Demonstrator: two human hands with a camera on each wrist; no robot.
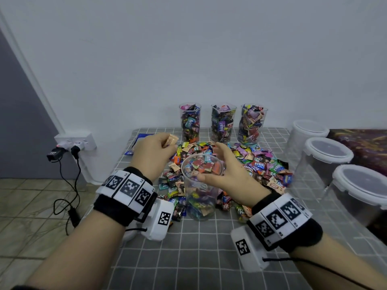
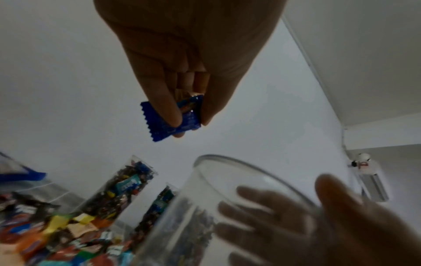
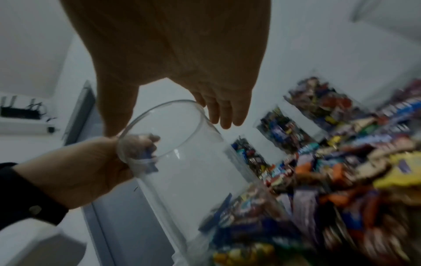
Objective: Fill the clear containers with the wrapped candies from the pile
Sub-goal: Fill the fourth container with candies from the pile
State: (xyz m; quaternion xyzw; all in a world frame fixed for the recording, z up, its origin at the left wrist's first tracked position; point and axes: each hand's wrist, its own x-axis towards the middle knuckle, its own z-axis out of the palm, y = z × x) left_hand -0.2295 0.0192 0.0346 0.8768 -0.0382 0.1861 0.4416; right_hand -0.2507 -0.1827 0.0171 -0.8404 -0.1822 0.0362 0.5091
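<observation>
A clear container [image 1: 199, 197] stands among the candies on the checked cloth, partly filled with wrapped candies. My right hand [image 1: 211, 162] grips it near the rim, thumb on the near side and fingers on the far side; the right wrist view shows the same hold [image 3: 168, 126] on the container [image 3: 182, 162]. My left hand [image 1: 169, 144] hovers left of the rim and pinches a blue wrapped candy [image 2: 173, 118] between thumb and fingers, with a tan wrapper [image 1: 172, 141] showing too. The candy pile [image 1: 261, 164] spreads behind and to the right of the container.
Three full clear containers [image 1: 223, 122] stand in a row against the wall. Three lidded plastic tubs [image 1: 326, 151] line the table's right side. A blue packet [image 1: 140, 139] lies at the back left. A power strip [image 1: 75, 141] with cables hangs off the table's left edge.
</observation>
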